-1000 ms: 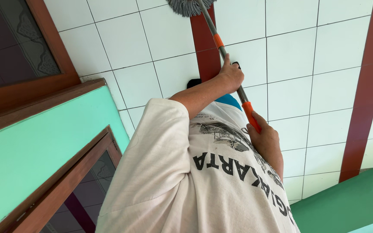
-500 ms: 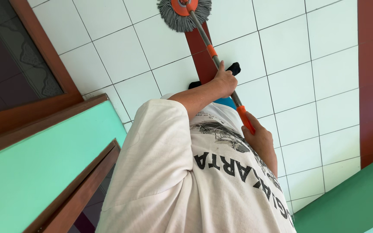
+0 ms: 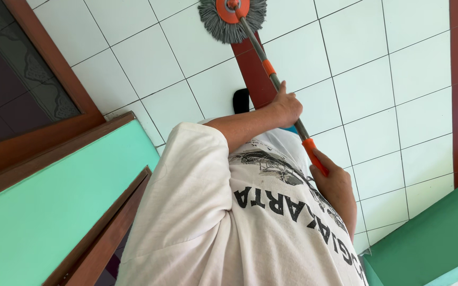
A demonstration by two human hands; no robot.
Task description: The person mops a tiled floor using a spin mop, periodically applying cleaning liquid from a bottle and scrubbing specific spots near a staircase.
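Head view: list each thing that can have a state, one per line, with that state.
Mop head: pressed flat on the white tiled floor, strands spread out.
Mop handle: tilted, gripped in both hands.
Left hand: closed round the handle's middle.
Right hand: closed on the orange grip at the handle's end.
Wooden door: stands open.

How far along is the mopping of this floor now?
Done: cannot tell; the white tiles look alike. In hand: left hand and right hand grip the mop handle, grey mop head on the red-brown strip. Left: no unmopped patch stands out.
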